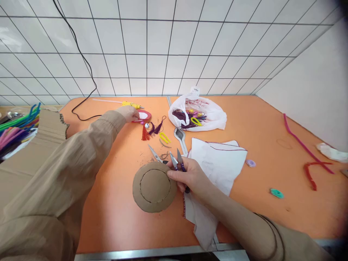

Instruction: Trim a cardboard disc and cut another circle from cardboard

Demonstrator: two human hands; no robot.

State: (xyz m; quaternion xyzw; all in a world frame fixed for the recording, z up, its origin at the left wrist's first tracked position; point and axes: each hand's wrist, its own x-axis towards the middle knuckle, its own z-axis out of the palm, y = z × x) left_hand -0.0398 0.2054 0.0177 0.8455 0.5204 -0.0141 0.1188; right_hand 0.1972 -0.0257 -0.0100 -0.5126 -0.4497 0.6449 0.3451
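Observation:
My right hand [187, 176] pinches the edge of a round cardboard disc [155, 185] with a circle marked inside it. The same hand also holds small dark-handled scissors [177, 159], blades apart and pointing away from me. Farther off, my left hand [129, 114] has its fingers closed at the edge of a flat red ring-like thing [148, 115] with a white middle; its exact kind is unclear. A yellow glue gun [132, 104] lies just beyond that hand. A second pair of scissors [155, 153] lies behind the disc, its handles partly hidden.
Tassels [146, 133], a small bell [147, 125] and a yellow clip-like piece [164, 137] lie mid-table. Behind are a metal spoon-shaped tool [180, 137] and a plastic bag [214, 117]. White cloth [217, 163] lies right, cardboard [35, 174] and pipe cleaners [20, 127] left.

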